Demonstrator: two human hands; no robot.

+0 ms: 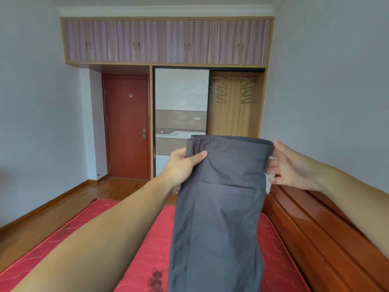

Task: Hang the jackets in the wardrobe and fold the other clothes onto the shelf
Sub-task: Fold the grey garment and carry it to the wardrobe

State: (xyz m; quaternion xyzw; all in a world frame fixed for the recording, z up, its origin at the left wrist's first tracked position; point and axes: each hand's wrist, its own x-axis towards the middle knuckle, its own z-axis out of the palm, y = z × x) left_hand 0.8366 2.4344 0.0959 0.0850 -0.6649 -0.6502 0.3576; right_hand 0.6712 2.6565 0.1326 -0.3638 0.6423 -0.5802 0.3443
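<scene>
I held the grey cotton trousers [219,199] up by the waistband over the red mattress [147,256], left hand [182,165] pinching tight, right hand [288,165] only loosely fingering the edge, so that side could slip and skew my fold.

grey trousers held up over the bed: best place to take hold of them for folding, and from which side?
Take the grey trousers at the waistband, one grip at each end, coming in from the sides. That band is the stiff top edge and the legs hang straight below it. The left hand already pinches the left corner; the right hand is at the right edge.
</scene>
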